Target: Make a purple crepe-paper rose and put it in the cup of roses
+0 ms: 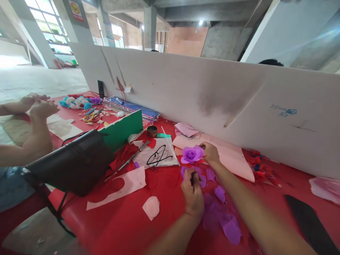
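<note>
Petal-shaping seems underway on the purple artificial rose (191, 154), right of the eyeglasses (159, 156).
My right hand (211, 153) pinches its edge; my left hand (193, 193) curls, hold unclear. Next calls for light fingers.

Can make out a red-and-white sign (76, 10) high on a pillar (77, 30), with a round yellow symbol and, beneath, a short row of characters too small to read. Can also spot blue handwriting (283, 109) in two lines on the right part of the white panel (164, 81), partly scribbled over; looks like digits, but too unclear to read for certain.
</note>
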`<state>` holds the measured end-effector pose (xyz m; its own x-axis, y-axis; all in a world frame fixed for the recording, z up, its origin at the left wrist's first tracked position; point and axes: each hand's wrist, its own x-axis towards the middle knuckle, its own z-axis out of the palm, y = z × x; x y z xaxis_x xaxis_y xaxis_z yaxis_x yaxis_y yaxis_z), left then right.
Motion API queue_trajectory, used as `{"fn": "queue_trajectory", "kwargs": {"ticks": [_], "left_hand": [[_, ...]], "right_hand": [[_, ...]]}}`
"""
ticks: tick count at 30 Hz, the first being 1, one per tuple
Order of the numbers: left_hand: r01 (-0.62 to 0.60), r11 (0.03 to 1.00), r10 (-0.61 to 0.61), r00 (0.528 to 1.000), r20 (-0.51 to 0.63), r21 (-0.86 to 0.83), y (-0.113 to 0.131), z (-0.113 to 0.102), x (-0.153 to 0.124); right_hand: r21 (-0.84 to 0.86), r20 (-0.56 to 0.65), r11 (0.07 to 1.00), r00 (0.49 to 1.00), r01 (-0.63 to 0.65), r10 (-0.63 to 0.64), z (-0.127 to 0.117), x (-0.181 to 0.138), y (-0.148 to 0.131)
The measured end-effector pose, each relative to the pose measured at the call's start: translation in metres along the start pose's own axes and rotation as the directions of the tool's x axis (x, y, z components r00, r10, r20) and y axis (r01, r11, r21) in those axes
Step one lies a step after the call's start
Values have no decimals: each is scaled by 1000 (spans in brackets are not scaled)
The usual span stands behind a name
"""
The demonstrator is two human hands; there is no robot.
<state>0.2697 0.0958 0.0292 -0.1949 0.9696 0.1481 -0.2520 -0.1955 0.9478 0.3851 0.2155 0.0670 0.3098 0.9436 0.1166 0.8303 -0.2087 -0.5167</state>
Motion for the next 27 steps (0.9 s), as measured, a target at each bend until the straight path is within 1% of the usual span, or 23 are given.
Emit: {"fn": "queue_trajectory", "kwargs": {"ticks": [5, 8, 10, 13, 16, 21, 24, 27], "left_hand": [[17, 999, -18, 999, -45, -28, -3, 0, 5], [38, 999, -39, 998, -50, -21, -3, 1, 4], [44, 999, -44, 998, -41, -18, -2, 1, 4], [31, 1000, -31, 999, -24, 4, -1, 1, 3], [14, 1000, -14, 1000, -16, 17, -1, 0, 4], [19, 1000, -19, 999, -43, 1, -5, -2, 5], [28, 1000, -29, 999, -46, -8, -8, -3, 7], [32, 999, -35, 997, -64, -41, -11, -4, 10]], "right_hand": [[14, 42, 993, 993, 113, -114, 12, 8, -11], [12, 76, 988, 985, 152, -152, 8, 4, -8], [6, 92, 989, 984, 150, -150, 2, -2, -1], [-7, 99, 991, 986, 134, -133, -12, -14, 13], [-13, 113, 989, 983, 145, -142, -26, -29, 26], [-47, 99, 990, 987, 133, -128, -46, -59, 36], [-45, 125, 989, 983, 142, -135, -50, -79, 38], [6, 173, 990, 975, 142, -141, -44, -91, 39]]}}
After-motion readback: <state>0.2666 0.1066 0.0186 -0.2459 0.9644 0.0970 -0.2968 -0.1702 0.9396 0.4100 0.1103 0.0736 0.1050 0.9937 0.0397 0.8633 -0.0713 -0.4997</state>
